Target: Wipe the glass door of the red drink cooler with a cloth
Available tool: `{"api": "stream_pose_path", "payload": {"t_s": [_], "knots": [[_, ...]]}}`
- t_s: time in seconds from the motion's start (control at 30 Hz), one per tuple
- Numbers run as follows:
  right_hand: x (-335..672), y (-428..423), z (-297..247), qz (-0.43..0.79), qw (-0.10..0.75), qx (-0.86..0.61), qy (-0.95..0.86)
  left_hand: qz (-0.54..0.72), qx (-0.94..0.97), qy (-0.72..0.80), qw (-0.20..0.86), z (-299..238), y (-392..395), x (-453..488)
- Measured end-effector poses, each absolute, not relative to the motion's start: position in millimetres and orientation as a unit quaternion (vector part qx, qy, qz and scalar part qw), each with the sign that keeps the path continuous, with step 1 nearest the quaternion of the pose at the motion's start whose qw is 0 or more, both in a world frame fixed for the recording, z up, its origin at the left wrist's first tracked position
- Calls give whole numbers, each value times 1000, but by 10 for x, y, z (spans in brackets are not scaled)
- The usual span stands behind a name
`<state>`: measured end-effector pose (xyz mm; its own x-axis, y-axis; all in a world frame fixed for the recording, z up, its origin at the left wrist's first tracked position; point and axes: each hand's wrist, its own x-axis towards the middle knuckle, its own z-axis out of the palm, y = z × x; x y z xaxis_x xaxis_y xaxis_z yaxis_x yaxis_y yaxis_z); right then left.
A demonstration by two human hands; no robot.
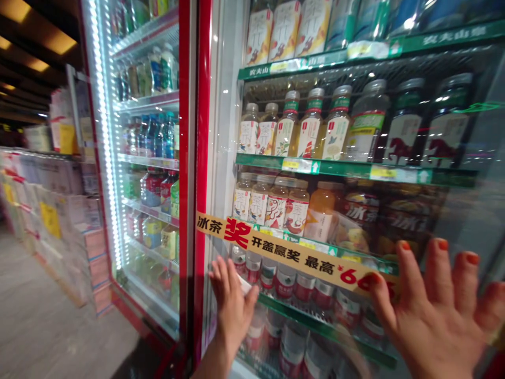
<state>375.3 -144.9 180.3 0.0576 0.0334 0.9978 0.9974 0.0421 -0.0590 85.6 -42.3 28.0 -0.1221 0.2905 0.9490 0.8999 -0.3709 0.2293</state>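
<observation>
The yellow strip [276, 250] slopes lengthwise down rightward across the glass door [483, 131]. The right hand [437, 316] spreads its fingers over the low end; the left hand's [232, 305] are outstretched by a white scrap [245, 286], grip unclear.

Off to the left stood a red-framed display cooler [183, 158], a strip of white lights [105, 131] glowing beside shelves [148, 160] of bottled drinks [153, 134]. Past it, stacked cartons [74, 210] bearing yellow signs [50, 218] lined the grey floor [47, 337] under amber ceiling panels [59, 39].
</observation>
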Motion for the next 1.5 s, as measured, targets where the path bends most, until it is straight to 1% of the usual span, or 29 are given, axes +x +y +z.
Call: {"api": "stream_pose_path", "payload": {"t_s": [0.07, 0.1, 0.17, 0.27, 0.33, 0.37, 0.43, 0.53, 0.63, 0.7, 0.8, 0.87, 0.9, 1.0, 1.07, 1.13, 1.17, 1.23, 1.3, 1.33, 1.4, 1.5], "knots": [[3766, -1456, 1795, -473, 512, -509, -505, -630, -532, -521, 221, 481, -338, 811], [3766, -1461, 1793, -472, 511, -509, -506, -644, -517, -526, 205, 557, -339, 868], [3756, -1469, 1793, -469, 510, -512, -508, -618, -552, -519, 210, 575, -444, 1124], [3743, -1471, 1793, -473, 505, -509, -513, -529, -671, -416, 311, 269, -718, 1541], [3751, -1461, 1788, -483, 498, -504, -514, -499, -700, -346, 376, 15, -806, 1567], [3760, -1455, 1784, -489, 494, -502, -514, -506, -692, -348, 381, -70, -793, 1481], [3785, -1441, 1771, -497, 484, -503, -516, -550, -640, -418, 338, -108, -662, 1190], [3820, -1429, 1753, -505, 471, -502, -521, -610, -549, -506, 264, 68, -426, 871], [3834, -1428, 1744, -503, 475, -504, -518, -606, -548, -525, 237, 125, -477, 1105], [3834, -1431, 1746, -498, 479, -504, -518, -569, -612, -485, 257, -30, -656, 1447], [3832, -1437, 1753, -497, 478, -504, -520, -498, -703, -367, 350, -384, -848, 1702], [3830, -1440, 1753, -498, 477, -505, -519, -491, -700, -375, 359, -512, -803, 1537], [3828, -1440, 1752, -497, 477, -506, -519, -504, -683, -411, 332, -510, -732, 1384], [3828, -1434, 1755, -501, 477, -505, -515, -572, -597, -514, 228, -270, -480, 966], [3837, -1428, 1769, -504, 477, -505, -513, -599, -563, -539, 185, -60, -421, 936], [3850, -1427, 1784, -505, 475, -505, -514, -584, -593, -524, 181, 45, -491, 1118], [3853, -1430, 1782, -505, 474, -505, -515, -567, -623, -503, 195, 44, -557, 1238], [3842, -1442, 1730, -504, 478, -505, -512, -524, -685, -435, 258, -21, -676, 1409], [3798, -1450, 1582, -496, 485, -510, -509, -500, -707, -395, 308, -60, -689, 1383], [3767, -1447, 1471, -489, 486, -515, -509, -506, -697, -408, 303, -30, -642, 1296], [3701, -1419, 1205, -479, 477, -525, -517, -558, -634, -477, 243, 172, -485, 1057], [3633, -1347, 855, -491, 466, -519, -522, -638, -522, -545, 158, 700, -325, 885]]}}
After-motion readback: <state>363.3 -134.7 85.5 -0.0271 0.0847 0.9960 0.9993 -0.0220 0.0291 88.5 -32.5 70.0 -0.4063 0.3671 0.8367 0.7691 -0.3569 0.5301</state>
